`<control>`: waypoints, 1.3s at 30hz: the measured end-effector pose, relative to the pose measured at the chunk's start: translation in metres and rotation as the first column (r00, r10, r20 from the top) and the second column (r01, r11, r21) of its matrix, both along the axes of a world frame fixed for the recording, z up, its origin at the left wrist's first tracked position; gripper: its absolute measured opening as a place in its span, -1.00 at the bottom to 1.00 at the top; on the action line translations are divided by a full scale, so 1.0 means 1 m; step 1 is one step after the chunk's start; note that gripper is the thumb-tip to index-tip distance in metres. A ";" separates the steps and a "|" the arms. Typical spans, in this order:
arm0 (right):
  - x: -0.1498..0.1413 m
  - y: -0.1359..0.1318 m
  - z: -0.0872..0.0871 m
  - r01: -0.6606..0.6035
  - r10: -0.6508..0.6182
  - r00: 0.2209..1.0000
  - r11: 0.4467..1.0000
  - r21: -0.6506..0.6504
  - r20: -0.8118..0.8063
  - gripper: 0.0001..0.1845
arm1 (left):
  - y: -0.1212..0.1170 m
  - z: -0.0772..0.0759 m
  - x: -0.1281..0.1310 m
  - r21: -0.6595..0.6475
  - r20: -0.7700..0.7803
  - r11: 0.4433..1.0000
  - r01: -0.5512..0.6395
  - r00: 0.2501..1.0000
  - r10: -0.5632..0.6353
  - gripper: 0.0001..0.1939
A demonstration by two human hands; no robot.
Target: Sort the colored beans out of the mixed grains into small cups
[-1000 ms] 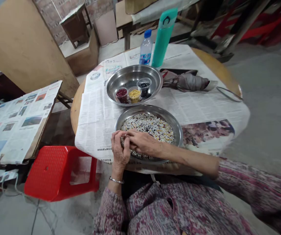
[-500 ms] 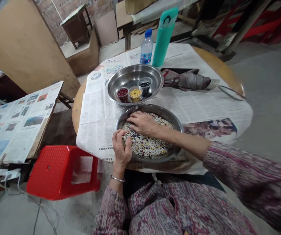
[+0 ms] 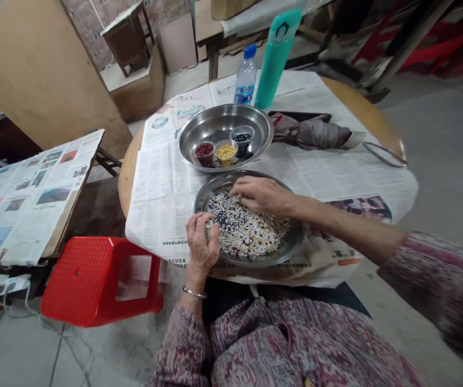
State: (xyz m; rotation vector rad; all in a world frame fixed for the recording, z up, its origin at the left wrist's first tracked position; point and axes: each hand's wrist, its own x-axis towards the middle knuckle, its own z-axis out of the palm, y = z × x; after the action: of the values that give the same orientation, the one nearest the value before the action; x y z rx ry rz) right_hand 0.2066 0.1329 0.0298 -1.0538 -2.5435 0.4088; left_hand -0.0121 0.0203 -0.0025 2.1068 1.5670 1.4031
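Note:
A shallow metal basin point(image 3: 286, 256) holds a spread mix of white grains with red, yellow and black beans point(image 3: 251, 234). At its left rim is my left hand point(image 3: 202, 242), fingers curled over the edge and thumb raised apart. My right hand point(image 3: 266, 194) reaches in over the far side of the mix, its fingers bent together and their tips low at the grains; what they hold, if anything, is hidden. Just behind, a second metal basin point(image 3: 211, 121) contains clear cups of red beans point(image 3: 204, 153), yellow beans point(image 3: 225, 153) and black beans point(image 3: 242, 141).
Newspaper point(image 3: 159, 188) covers the round table point(image 3: 124, 183). A water bottle point(image 3: 246, 75), a teal flask point(image 3: 277, 59) and a folded grey umbrella point(image 3: 312, 131) stand or lie behind the basins. A red stool point(image 3: 80, 279) is at the left, below another newspaper-covered table point(image 3: 34, 199).
My right hand has moved right across the mix, and its fingers are drawn closer together. Bare basin floor shows more at the left. My left hand stays at the rim.

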 end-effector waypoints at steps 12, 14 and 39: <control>-0.002 -0.044 -0.007 -0.140 0.160 0.985 0.957 -0.255 0.059 -0.84 | -0.001 0.000 0.000 0.006 0.006 1.000 0.011 1.000 -0.011 -0.81; 0.005 -0.063 -0.006 -0.227 0.245 0.969 0.933 -0.280 0.029 -0.86 | -0.002 0.000 0.000 0.006 0.002 1.000 0.015 1.000 -0.015 -0.81; -0.051 -0.063 -0.019 -0.090 0.025 0.973 0.957 -0.277 -0.231 -0.76 | -0.001 0.001 0.002 0.007 0.037 1.000 0.026 0.999 -0.027 -0.80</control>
State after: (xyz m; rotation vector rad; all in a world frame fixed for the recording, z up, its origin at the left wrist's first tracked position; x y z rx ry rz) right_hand 0.1551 0.0699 0.0110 -0.9661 -2.3613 0.8835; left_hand -0.0106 0.0196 -0.0016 2.0854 1.5174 1.4321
